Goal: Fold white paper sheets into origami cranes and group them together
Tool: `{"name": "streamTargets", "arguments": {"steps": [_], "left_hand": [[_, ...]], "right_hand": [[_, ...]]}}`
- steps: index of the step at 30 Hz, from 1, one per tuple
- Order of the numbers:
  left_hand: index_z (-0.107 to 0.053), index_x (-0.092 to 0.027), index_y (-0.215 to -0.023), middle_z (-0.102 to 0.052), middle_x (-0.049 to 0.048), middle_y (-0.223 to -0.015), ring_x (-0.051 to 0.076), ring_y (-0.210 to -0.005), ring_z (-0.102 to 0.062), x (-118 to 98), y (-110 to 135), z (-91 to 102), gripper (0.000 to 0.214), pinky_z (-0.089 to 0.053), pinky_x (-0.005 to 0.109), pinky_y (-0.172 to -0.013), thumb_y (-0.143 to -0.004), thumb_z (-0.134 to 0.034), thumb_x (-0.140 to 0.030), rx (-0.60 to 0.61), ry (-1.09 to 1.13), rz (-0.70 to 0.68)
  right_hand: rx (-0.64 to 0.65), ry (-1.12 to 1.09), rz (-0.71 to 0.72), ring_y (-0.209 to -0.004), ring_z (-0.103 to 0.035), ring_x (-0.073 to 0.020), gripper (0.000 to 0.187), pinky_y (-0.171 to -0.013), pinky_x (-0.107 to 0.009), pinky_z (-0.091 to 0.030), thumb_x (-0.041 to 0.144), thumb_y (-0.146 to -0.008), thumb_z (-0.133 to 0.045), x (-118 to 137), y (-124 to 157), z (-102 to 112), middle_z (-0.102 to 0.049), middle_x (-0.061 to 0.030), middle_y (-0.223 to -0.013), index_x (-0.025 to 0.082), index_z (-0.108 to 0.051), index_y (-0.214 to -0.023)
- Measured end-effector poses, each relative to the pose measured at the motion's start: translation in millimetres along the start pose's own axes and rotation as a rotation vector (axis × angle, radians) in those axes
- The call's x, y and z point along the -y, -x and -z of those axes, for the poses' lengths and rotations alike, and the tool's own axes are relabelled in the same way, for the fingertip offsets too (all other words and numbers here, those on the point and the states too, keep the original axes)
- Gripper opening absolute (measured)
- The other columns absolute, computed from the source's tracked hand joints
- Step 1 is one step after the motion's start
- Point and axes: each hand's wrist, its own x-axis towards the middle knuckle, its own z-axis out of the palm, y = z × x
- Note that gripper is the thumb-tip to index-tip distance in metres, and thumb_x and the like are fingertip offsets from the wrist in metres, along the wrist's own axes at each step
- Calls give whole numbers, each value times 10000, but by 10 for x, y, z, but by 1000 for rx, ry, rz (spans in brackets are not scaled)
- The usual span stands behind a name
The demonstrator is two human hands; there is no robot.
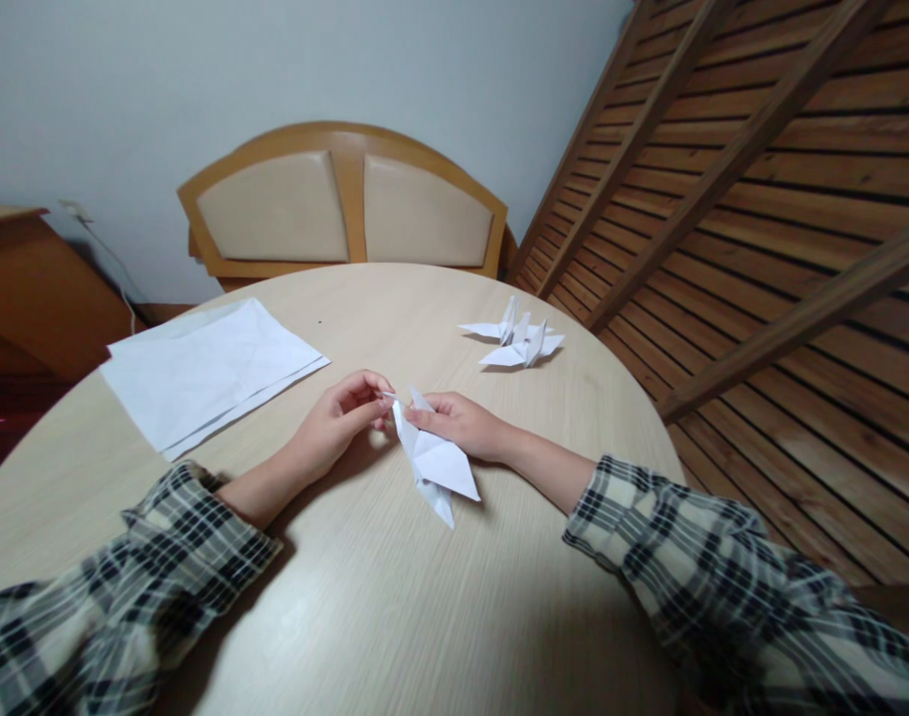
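Observation:
A half-folded white paper figure (436,462) is held just above the round pale wooden table (395,607), near its middle. My left hand (339,423) pinches a thin point of the paper at its top between thumb and fingertips. My right hand (461,426) grips the upper part of the same paper from the right, fingers closed on it. The paper's wide flaps hang down and toward me. Both forearms in plaid sleeves rest on the table.
Two finished white paper cranes (515,340) stand at the far right of the table. A stack of flat white sheets (208,373) lies at the far left. A padded wooden chair (346,204) stands behind the table; a slatted wooden frame (760,199) leans on the right.

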Motion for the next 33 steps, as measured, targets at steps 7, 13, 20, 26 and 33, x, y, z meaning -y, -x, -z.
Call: {"name": "streamTargets", "arguments": {"steps": [7,13,20,26,33], "left_hand": [[-590,-167,-833,-585,-14,-721,99,-627,-534,14,4,6,123,-452,230,-595,-810,-679,-249,23,-75,-42],[-573,-176,-844,-593,2,-799,115,-686,-570,14,27,-13,125,-493,244,-612,-837,-651,-273,0,-284,-174],[-595,-188,-906,-616,18,-853,137,-768,-586,15,63,-9,90,-499,262,-645,-899,-578,-276,9,-638,-304],[-603,-174,-910,-625,33,-835,145,-744,-581,-19,60,-2,77,-488,279,-634,-897,-587,-249,-34,-779,-422],[-620,-179,-871,-652,28,-779,148,-710,-582,-67,66,-14,87,-464,287,-635,-905,-551,-219,-44,-867,-514]], "right_hand": [[35,58,-4,-549,-396,-69,451,-500,-212,-289,568,-818,-614,-4,2,14,-479,38,-665,121,-616,-881],[3,99,51,-585,-413,-79,439,-527,-223,-295,557,-818,-610,12,-6,13,-485,26,-690,120,-611,-860],[-60,119,53,-556,-394,-81,538,-495,-232,-278,669,-814,-534,30,-10,-19,-465,29,-651,135,-585,-781],[-111,144,88,-562,-386,-80,542,-498,-231,-279,690,-785,-558,27,-18,-22,-430,38,-635,159,-511,-684],[-88,174,116,-551,-365,-76,519,-495,-223,-277,671,-818,-535,25,-16,-31,-420,45,-629,170,-487,-689]]}}
